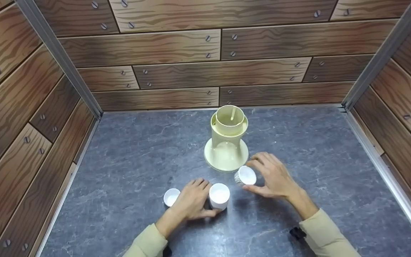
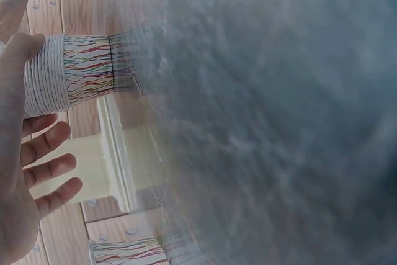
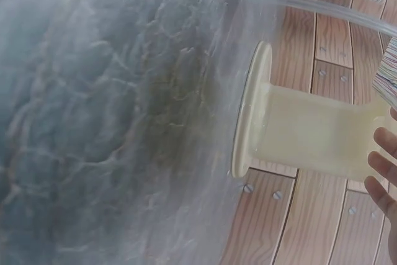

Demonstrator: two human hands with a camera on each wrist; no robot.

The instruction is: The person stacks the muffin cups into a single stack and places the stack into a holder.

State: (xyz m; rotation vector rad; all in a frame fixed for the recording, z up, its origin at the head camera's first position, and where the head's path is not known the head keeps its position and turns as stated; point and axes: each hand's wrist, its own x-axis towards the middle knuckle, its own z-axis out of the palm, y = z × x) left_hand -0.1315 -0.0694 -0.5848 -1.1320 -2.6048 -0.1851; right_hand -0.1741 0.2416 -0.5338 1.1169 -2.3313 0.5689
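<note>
A stack of nested paper cups [image 1: 219,195] with coloured wavy lines stands upright on the table. My left hand [image 1: 194,200] grips it, thumb on the near side and fingers beyond; the left wrist view shows the ridged rims [image 2: 46,76]. My right hand [image 1: 270,175] pinches a single paper cup [image 1: 245,175] between thumb and fingers, tilted and raised off the table. In the right wrist view only part of this cup [image 3: 388,72] shows, beside the fingers [image 3: 383,169]. Just beyond it stands a cream plastic holder [image 1: 227,151] with a round base and an open tube on top.
Another paper cup [image 1: 171,197] stands upright left of my left hand, partly hidden by it. Wood-patterned walls [image 1: 177,75] enclose the grey marbled table [image 1: 134,150] at the back and both sides. Metal rails [image 1: 387,178] run along the wall edges.
</note>
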